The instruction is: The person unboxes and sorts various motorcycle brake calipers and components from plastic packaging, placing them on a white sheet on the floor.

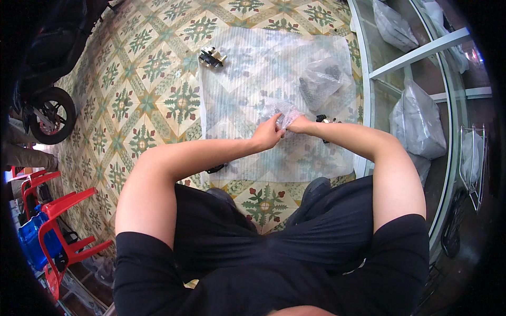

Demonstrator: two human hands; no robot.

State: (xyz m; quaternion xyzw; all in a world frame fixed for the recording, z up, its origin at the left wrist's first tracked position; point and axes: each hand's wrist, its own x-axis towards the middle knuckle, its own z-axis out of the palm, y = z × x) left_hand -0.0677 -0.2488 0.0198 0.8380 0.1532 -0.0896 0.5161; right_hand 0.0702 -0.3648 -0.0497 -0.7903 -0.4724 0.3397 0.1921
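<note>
A translucent white foam sheet [245, 87] lies on the patterned tile floor before me. Over its middle, my right hand [297, 123] is partly inside a small bubble-wrap bag [278, 108], its fingers covered by the plastic. My left hand [270, 132] pinches the bag's edge close to the right hand. Beyond them lies a larger bubble-wrap bag [322, 81] with something dark showing in it. A black and cream mechanical part [212, 58] sits at the sheet's far left corner. Another dark part [322, 118] is partly hidden by my right forearm, and a black piece [216, 168] by my left arm.
Along the right runs a glass and white metal frame [365, 87], with plastic-wrapped bundles [419, 118] behind it. At left stand a motorcycle's wheel [51, 115], red plastic stools [59, 221] and a blue container [39, 239]. Another person's leg [31, 160] shows at the left edge.
</note>
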